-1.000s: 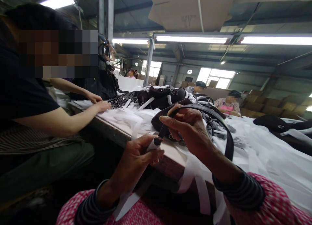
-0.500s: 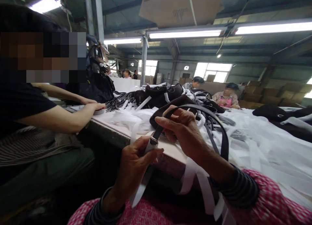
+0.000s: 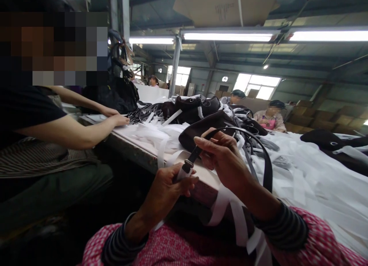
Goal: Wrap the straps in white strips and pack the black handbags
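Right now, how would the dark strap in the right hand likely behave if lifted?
The dark strap probably flexes but springs back somewhat: it holds a smooth arch beyond the right hand. It looks light, being thin and narrow.

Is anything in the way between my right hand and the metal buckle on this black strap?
Nothing visible: your right hand holds the black strap above the metal buckle, with only bare strap between. Your left hand holds the white wrapping just below it.
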The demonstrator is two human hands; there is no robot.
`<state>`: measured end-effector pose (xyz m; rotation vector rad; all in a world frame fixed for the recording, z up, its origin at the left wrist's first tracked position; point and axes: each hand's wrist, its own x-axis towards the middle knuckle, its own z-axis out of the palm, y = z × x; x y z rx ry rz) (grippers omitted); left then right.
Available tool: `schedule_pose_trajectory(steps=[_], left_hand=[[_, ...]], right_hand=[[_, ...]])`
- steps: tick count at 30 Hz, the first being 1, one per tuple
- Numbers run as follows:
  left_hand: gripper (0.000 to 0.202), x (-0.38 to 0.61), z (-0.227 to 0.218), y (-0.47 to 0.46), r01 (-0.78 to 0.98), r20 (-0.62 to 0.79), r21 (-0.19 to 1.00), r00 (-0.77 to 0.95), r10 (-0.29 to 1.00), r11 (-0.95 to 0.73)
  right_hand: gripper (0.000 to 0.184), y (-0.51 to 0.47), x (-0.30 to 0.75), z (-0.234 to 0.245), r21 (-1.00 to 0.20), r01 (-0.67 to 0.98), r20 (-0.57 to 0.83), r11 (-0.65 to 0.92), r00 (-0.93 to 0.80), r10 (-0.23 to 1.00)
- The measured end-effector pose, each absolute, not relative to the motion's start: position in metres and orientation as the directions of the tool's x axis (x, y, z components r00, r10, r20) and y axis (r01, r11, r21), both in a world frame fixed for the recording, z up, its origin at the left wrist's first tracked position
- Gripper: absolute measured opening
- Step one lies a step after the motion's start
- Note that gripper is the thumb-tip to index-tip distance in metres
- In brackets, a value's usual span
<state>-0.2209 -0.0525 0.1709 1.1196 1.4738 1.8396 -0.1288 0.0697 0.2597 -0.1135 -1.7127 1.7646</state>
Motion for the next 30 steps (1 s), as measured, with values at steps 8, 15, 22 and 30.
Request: schedule_pose_trajectory(steps=[8,15,22,30], left_hand=[[0.025,-0.232,0.175,-0.057,-0.261,0.212,0.921,-0.285,0.935,-0.288],[0.027,-0.232,0.177,-0.054,-0.318,0.222,0.902,-0.235,0.946,-0.291],[0.027,-0.229,0.184,-0.05,-0.079,0.285,0.94,-0.355,0.89,-0.333],[0.034,-0.246,0.192,-0.055,-0.045,0.283,0.942,-0.42,0.862,-0.331]], right_hand=[[0.035,0.081,-0.122,0.268,-0.888,-0.358,0.44,0.289,-0.842,0.311],[0.031,0.091,-0.121,0.278,-0.872,-0.318,0.414,0.372,-0.885,0.213],[0.035,0.084,-0.126,0.27,-0.892,-0.258,0.348,0.372,-0.916,0.2],[0.029,0.098,-0.112,0.282,-0.846,-0.351,0.481,0.402,-0.828,0.289]])
